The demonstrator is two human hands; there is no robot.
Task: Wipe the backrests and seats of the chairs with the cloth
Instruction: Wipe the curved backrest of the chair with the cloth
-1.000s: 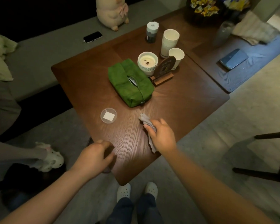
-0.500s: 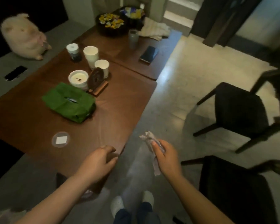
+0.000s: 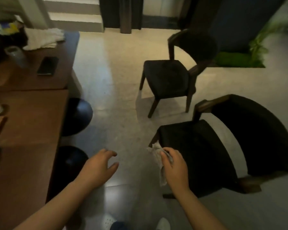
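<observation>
The right hand (image 3: 175, 168) pinches the cloth (image 3: 158, 156) — grip closed, cloth trailing below — left hand (image 3: 98, 168) loose.

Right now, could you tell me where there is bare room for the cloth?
Bare: the near chair seat beside the right hand, the far chair seat beyond it, and the near stretch of the table. Crowded: its far end, with phone and towel.

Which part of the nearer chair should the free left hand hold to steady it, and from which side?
Probably the bare wooden end of the nearer chair's backrest, coming from above: it is a narrow rail standing clear of the seat, so the left hand can wrap fingers round it.
</observation>
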